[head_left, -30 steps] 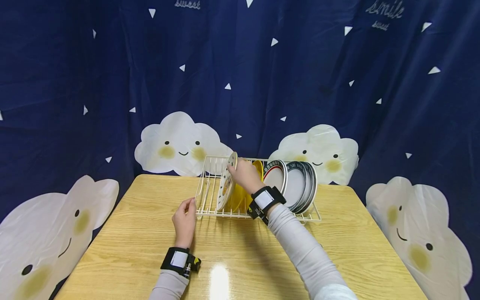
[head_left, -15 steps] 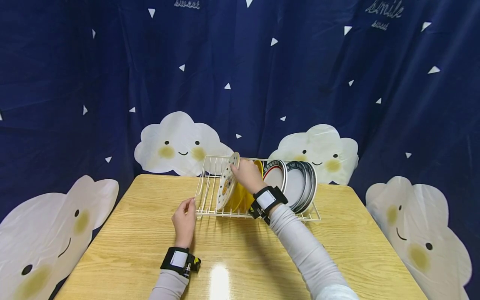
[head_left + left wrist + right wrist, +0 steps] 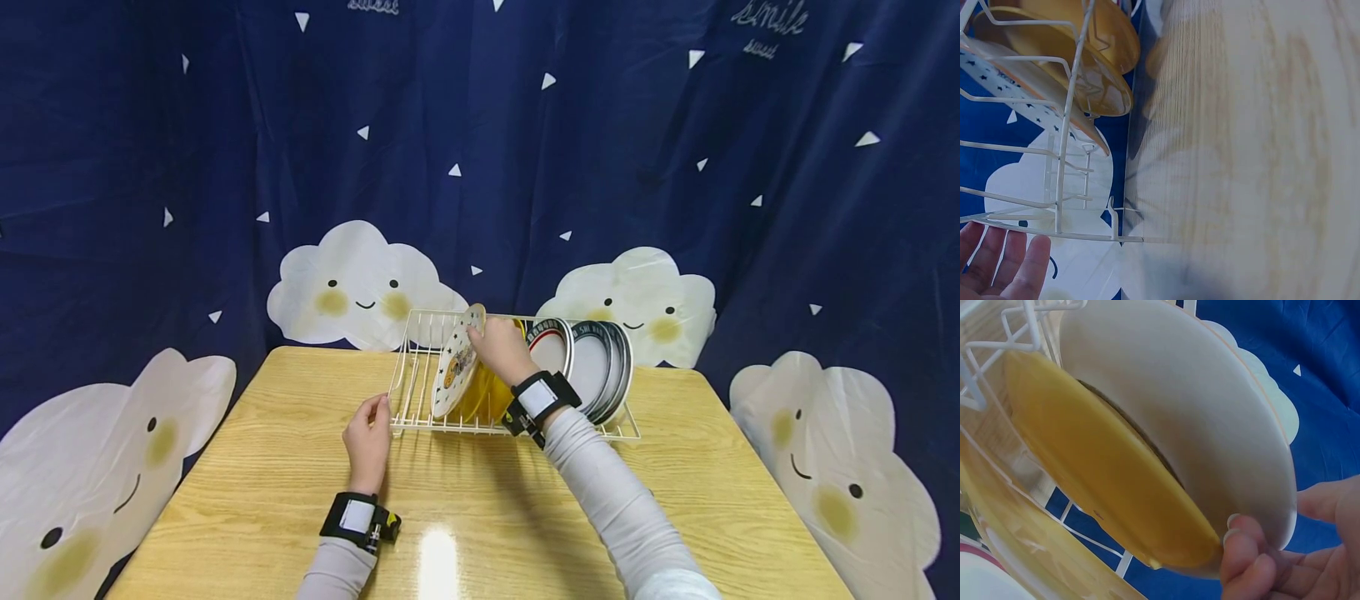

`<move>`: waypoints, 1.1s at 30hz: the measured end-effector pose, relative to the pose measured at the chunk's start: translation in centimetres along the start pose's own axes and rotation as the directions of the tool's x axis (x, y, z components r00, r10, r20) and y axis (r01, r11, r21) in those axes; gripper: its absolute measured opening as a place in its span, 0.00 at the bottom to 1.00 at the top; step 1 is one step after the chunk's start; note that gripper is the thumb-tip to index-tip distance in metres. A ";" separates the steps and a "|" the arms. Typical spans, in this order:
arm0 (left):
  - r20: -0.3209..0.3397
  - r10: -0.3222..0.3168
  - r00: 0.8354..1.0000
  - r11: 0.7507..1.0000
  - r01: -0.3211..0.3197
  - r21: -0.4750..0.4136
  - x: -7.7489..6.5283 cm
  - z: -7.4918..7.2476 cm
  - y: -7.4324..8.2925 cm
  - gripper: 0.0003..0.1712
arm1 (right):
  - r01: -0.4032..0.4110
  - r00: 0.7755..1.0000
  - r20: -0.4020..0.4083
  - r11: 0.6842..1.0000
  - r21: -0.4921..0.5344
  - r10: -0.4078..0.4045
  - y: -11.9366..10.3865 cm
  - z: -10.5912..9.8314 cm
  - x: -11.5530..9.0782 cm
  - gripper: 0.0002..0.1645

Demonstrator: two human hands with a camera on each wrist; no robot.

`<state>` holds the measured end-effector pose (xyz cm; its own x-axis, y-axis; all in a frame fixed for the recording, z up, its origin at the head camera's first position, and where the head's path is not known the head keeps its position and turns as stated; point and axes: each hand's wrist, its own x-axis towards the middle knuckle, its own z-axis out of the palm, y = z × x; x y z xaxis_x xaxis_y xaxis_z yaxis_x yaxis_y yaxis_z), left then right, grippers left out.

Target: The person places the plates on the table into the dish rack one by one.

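Observation:
A white plate with dark stars and an orange picture (image 3: 459, 367) stands in the left part of the white wire dish rack (image 3: 408, 408), its top leaning right. My right hand (image 3: 504, 350) pinches its upper rim, thumb on the printed face and fingers behind. In the right wrist view the plate's plain back (image 3: 1172, 387) lies beside a yellow dish (image 3: 1110, 469), close to my fingers. With fingertips and thumb my left hand (image 3: 369, 442) holds the rack's front left corner; the left wrist view shows the fingers (image 3: 1013, 256) at the end wire.
Right of the yellow dishes stand a red-lined plate (image 3: 550, 350) and several dark-rimmed plates (image 3: 592, 367) in the rack. The rack sits toward the back of a wooden table (image 3: 480, 517). Behind hangs a dark blue curtain (image 3: 480, 125) with cloud prints.
My right hand has shifted slightly to the right, and the starred plate's top has tilted the same way, showing more of its printed face. My left hand has stayed at the rack corner.

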<state>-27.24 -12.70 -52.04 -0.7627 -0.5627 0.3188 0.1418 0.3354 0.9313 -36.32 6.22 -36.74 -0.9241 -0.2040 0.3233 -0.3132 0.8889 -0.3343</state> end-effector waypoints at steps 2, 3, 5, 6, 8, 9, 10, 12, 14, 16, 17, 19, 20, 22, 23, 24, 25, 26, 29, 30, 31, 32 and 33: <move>-0.004 0.004 1.000 1.000 -0.004 -0.001 0.0 0.0 0.0 0.16 | 0.003 1.000 -0.002 1.000 -0.002 -0.003 0.0 -0.1 0.0 0.28; -0.006 0.007 1.000 1.000 -0.007 -0.003 0.0 0.0 0.0 0.16 | 0.004 1.000 -0.002 1.000 0.002 -0.004 0.0 -0.1 0.0 0.28; -0.014 0.013 1.000 1.000 -0.013 -0.006 0.1 0.0 0.0 0.15 | 0.001 1.000 0.006 1.000 0.008 -0.001 0.0 -0.1 0.0 0.28; -0.018 0.016 1.000 1.000 -0.016 -0.006 0.1 0.0 0.0 0.15 | -0.002 1.000 0.009 1.000 0.011 0.001 0.0 -0.1 0.0 0.27; -0.025 0.021 0.999 1.000 -0.021 -0.005 0.1 0.1 0.0 0.14 | -0.008 1.000 0.020 1.000 0.012 0.008 0.0 0.0 0.1 0.28; -0.026 0.023 0.999 1.000 -0.023 -0.004 0.1 0.1 0.0 0.14 | -0.009 1.000 0.022 1.000 0.012 0.009 -0.1 0.0 0.1 0.28; -0.027 0.023 0.999 1.000 -0.023 -0.001 0.1 0.1 0.0 0.14 | -0.013 1.000 0.028 1.000 0.013 0.013 -0.1 0.1 0.2 0.28; -0.023 0.021 0.999 1.000 -0.021 -0.001 0.1 0.1 0.1 0.14 | -0.016 0.999 0.034 1.000 0.007 0.016 -0.2 0.3 0.2 0.29; -0.020 0.016 1.000 1.000 -0.016 -0.001 0.0 0.0 0.1 0.14 | -0.018 0.999 0.038 1.000 0.003 0.018 -0.3 0.4 0.2 0.28; -0.020 0.013 1.000 1.000 -0.013 0.001 0.0 0.0 0.2 0.14 | -0.011 0.999 0.041 1.000 0.008 0.010 -0.5 0.5 0.2 0.24; -0.020 0.010 1.000 1.000 -0.010 0.000 0.0 0.0 0.2 0.14 | -0.005 0.999 0.040 1.000 0.005 0.005 -0.6 0.6 0.1 0.22; -0.021 0.007 1.000 1.000 -0.007 -0.003 0.0 0.0 0.2 0.14 | 0.010 0.999 0.035 1.000 0.010 -0.011 -0.9 0.6 0.1 0.17; -0.020 0.005 1.000 1.000 -0.005 -0.002 0.1 0.0 0.2 0.14 | 0.017 0.999 0.033 1.000 0.016 -0.017 -1.1 0.7 0.0 0.16; -0.017 0.002 1.000 1.000 -0.002 -0.008 0.1 0.0 0.2 0.15 | 0.027 0.999 0.029 0.999 0.020 -0.028 -1.5 0.7 0.0 0.15; -0.014 -0.002 1.000 1.000 0.002 -0.010 0.2 0.0 0.2 0.15 | 0.031 0.999 0.029 0.999 0.029 -0.031 -1.7 0.8 -0.1 0.14; -0.011 -0.003 1.000 1.000 0.003 -0.013 0.2 0.0 0.2 0.15 | 0.037 0.999 0.025 0.999 0.033 -0.038 -1.9 0.9 -0.1 0.14; -0.010 -0.003 1.000 1.000 0.003 -0.013 0.2 0.0 0.3 0.15 | 0.042 0.999 0.024 0.999 0.032 -0.043 -2.1 1.0 -0.1 0.15; -0.009 -0.004 1.000 1.000 0.004 -0.011 0.2 0.0 0.2 0.15 | 0.045 0.999 0.024 0.998 0.033 -0.046 -2.3 1.1 -0.1 0.16; -0.011 -0.003 1.000 1.000 0.003 -0.006 0.1 0.0 0.1 0.15 | 0.059 0.998 0.026 0.998 0.031 -0.060 -2.8 1.4 -0.3 0.18; -0.012 -0.001 1.000 1.000 0.001 -0.005 0.1 0.0 0.1 0.15 | 0.064 0.998 0.026 0.998 0.024 -0.065 -2.9 1.5 -0.3 0.19; -0.014 0.000 1.000 1.000 0.000 -0.003 0.1 0.1 0.1 0.15 | 0.065 0.997 0.027 0.998 0.026 -0.066 -3.1 1.6 -0.3 0.19; -0.014 0.002 1.000 1.000 -0.002 -0.003 0.1 0.1 0.1 0.15 | 0.067 0.997 0.029 0.997 0.030 -0.067 -3.2 1.6 -0.4 0.20; -0.016 0.006 1.000 1.000 -0.006 -0.002 0.0 0.1 0.0 0.15 | 0.068 0.997 0.028 0.997 0.032 -0.069 -3.3 1.7 -0.4 0.20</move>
<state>-27.31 -12.67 -52.00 -0.7516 -0.5729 0.3270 0.1474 0.3372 0.9298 -35.27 2.67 -37.23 -0.9061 -0.2758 0.3208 -0.3820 0.8593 -0.3401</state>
